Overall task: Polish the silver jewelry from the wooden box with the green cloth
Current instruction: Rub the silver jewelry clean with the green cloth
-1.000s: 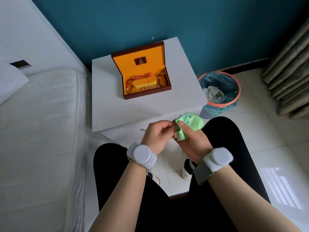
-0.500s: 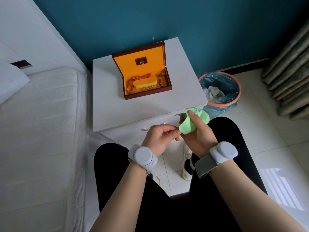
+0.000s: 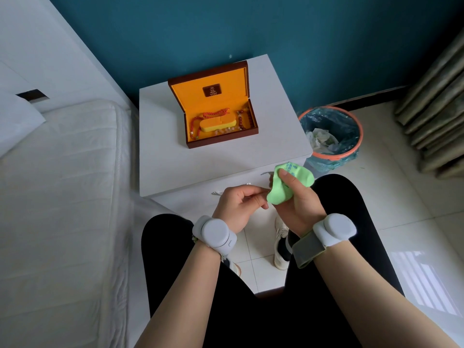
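One wooden box [image 3: 213,106], dark brown and rectangular, stood open on the smooth white nightstand [image 3: 175,162], its hinged lid upright and its lining a matte orange-yellow. Inside, a rounded yellow cushion [image 3: 218,123] lay ringed by three visible strands of beads [image 3: 200,121]: one coral-red, one dark brown, one pale (exact bead counts too small to tell). Below the box, over the nightstand's front edge, two hands met. The right hand [image 3: 296,199] gripped the soft green cloth [image 3: 288,183], bunched into a rumpled lump with faint printed marks on its upper fold; the thumb pressed on top and the fingers curled beneath. The left hand [image 3: 238,204] had its fingers curled inward, fingertips pinched together just beside the cloth, apparently on a thin silver jewelry piece [image 3: 266,173], of which only a slim glint showed past the cloth; its shape could not be told. Each wrist carried one rounded grey-white plastic band unit [image 3: 214,233], two in all. One orange-rimmed wastebasket [image 3: 331,136] with a crinkled blue liner stood right of the nightstand, and a quilted white mattress [image 3: 62,197] lay left.
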Demonstrator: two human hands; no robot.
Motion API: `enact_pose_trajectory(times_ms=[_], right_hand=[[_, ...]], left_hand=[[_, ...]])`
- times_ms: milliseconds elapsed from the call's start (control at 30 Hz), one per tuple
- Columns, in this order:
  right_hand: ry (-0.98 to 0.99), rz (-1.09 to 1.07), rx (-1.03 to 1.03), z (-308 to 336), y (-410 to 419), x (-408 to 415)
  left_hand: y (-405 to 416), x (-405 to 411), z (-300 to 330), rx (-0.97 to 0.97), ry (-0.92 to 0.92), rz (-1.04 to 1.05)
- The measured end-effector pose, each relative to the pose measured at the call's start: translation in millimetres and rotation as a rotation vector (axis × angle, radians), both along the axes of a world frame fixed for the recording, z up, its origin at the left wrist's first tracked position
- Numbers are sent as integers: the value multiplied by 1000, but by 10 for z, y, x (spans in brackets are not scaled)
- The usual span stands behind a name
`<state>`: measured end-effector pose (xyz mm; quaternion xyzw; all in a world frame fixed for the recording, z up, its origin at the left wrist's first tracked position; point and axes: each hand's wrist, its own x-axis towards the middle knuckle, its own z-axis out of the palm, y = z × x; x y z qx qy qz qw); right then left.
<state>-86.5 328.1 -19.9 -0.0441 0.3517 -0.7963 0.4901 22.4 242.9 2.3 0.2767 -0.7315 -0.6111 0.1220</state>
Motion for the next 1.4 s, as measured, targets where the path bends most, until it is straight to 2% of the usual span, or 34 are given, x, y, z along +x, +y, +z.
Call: enact_pose_trajectory(times_ms=[233, 433, 633, 833, 1033, 1200, 1400], right_hand=[[-108, -47, 38, -4, 23, 15], [-2, 79, -20, -82, 70, 171], [88, 39, 5, -48, 41, 77], [-116, -89, 61, -2, 18, -68], [-28, 61, 57, -38, 51, 92], [-233, -54, 126, -75, 99, 87], [-198, -56, 142, -44, 93, 19]], left_hand=[[23, -7, -2, 16, -2, 3], [-14, -24, 40, -7, 4, 45], [-6, 10, 11, -21, -15, 20], [21, -10, 17, 11, -23, 14], [15, -25, 57, 18, 13, 33], [-2, 13, 74, 7, 26, 62], [-3, 15, 28, 6, 45, 58]])
